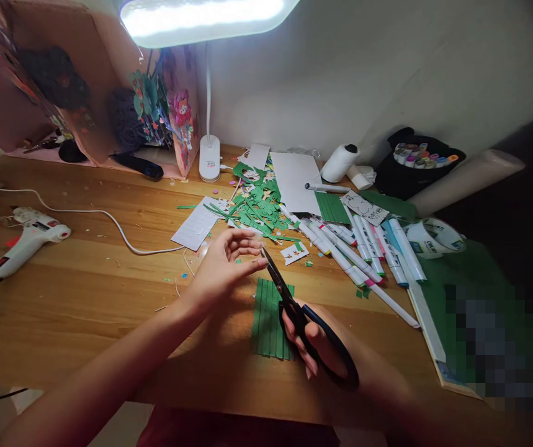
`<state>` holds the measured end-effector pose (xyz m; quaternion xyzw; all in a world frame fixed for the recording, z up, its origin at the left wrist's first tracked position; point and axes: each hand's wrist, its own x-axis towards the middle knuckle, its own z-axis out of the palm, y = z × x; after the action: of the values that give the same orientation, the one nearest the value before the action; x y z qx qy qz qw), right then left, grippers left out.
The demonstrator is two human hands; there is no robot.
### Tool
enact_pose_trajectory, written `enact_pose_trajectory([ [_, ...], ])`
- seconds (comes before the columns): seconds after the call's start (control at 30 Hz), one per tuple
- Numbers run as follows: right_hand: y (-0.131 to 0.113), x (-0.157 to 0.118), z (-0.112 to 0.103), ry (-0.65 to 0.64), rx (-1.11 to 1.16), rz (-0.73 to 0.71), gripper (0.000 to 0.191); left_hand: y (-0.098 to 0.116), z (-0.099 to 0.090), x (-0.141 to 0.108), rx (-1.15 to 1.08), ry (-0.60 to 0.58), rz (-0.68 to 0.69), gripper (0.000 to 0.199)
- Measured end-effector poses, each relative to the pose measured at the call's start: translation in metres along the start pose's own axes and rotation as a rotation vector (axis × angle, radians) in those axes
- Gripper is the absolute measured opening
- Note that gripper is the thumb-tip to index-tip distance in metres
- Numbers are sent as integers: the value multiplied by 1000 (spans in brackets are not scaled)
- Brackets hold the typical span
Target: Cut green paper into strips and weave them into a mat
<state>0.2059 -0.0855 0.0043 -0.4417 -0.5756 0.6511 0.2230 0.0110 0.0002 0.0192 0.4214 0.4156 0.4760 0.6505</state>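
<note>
Black-handled scissors are held in my right hand, its fingers through the handle loops, the blades pointing up and to the left. My left hand is at the blade tips, fingers curled and thumb near the fingertips; what it pinches, if anything, is too small to make out. Under the scissors, a green sheet marked with lengthwise strips lies on the wooden table. Behind my hands is a pile of green paper scraps.
White markers and a tape roll lie at the right. A white glue gun is at the left, a lamp at the back. White cards and a black marker case stand or lie around the scraps.
</note>
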Motion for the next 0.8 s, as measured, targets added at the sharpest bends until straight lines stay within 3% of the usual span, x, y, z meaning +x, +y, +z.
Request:
enact_pose_trajectory([
  [0.37,10,6,12,80,87,41,59,-4,-1,1,-22,28,-12,43],
  [0.63,-2,1,10,16,-50,-2,65,-1,2,0,-73,55,-86,38],
  [0.8,-5,-2,6,-38,78,9,71,2,1,1,-68,114,-58,33],
])
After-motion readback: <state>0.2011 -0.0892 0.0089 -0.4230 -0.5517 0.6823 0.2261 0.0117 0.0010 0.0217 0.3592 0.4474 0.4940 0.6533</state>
